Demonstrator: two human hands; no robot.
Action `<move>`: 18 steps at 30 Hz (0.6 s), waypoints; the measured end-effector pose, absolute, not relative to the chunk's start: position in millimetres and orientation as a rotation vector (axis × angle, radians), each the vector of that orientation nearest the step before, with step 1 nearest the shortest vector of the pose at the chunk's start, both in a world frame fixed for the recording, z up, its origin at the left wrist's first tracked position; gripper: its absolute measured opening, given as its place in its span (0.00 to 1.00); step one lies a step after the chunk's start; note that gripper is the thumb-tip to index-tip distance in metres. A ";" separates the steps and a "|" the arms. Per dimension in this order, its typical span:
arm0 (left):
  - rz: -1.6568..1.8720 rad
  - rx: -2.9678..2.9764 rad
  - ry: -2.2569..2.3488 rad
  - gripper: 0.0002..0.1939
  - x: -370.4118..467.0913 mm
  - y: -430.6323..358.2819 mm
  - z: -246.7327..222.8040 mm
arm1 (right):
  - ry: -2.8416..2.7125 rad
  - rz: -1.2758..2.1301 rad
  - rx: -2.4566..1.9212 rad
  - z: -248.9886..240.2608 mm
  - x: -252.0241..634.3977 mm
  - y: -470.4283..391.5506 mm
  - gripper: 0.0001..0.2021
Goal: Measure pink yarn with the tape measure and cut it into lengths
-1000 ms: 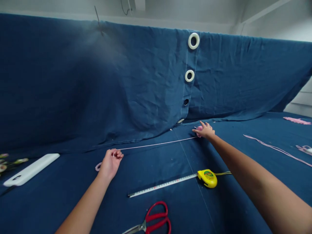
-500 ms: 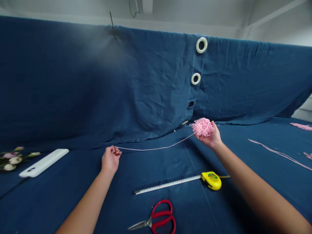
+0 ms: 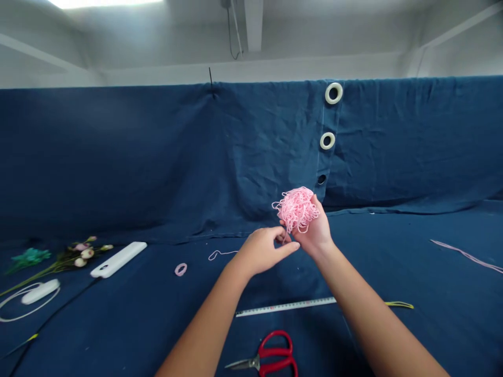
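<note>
A loose tangle of pink yarn (image 3: 297, 209) rests in my right hand (image 3: 319, 233), held up above the blue cloth with the fingers under and behind it. My left hand (image 3: 265, 250) is close against the underside of the tangle, its fingers curled on a strand of the yarn. The thin tail (image 3: 222, 254) of that yarn shows to the left of my left hand, lying in a small bend. Below my hands lies the drawn-out tape measure blade (image 3: 285, 307); its yellow case is hidden behind my right forearm. Red-handled scissors (image 3: 277, 353) lie nearer to me.
To the left are a white power strip (image 3: 118, 259), artificial flowers (image 3: 84, 254), a white cable with a plug (image 3: 41, 291) and a small pink yarn ring (image 3: 181, 269). Cut pink strands (image 3: 467, 255) lie at right. A blue curtain (image 3: 267, 152) with eyelets hangs behind.
My left hand has moved right, from the far end of the stretched strand up to the tangle. The tangle and my right hand have shifted left in view. The view has tilted up.
</note>
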State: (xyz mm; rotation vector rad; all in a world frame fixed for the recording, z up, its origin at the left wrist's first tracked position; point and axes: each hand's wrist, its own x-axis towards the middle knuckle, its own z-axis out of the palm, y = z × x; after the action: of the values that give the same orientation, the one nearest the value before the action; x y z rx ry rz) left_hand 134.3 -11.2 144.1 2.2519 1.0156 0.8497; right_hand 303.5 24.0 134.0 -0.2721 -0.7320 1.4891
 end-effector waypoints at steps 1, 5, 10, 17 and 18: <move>0.825 2.293 1.040 0.18 137.8 -16.2 148.1 | -0.724 1.443 -0.310 134.5 301.4 22.0 0.24; 0.858 2.197 0.982 0.26 129.7 -24.4 161.5 | -0.653 1.410 -0.391 129.9 307.4 18.0 0.25; 1.089 1.948 0.981 0.25 105.4 -21.2 177.2 | -0.588 1.452 -0.408 117.8 318.8 28.1 0.16; 1.398 1.963 1.180 0.26 73.8 -12.0 188.6 | -0.492 1.404 -0.379 117.9 318.3 31.3 0.14; 1.433 1.966 1.225 0.26 68.6 -9.8 189.2 | -0.500 1.371 -0.363 118.6 320.3 32.0 0.13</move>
State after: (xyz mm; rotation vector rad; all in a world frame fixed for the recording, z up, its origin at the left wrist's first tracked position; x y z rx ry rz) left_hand 68.6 -9.8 189.2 1.9664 1.2252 1.4329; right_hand 320.3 32.0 118.6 -0.3627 -0.5001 1.3708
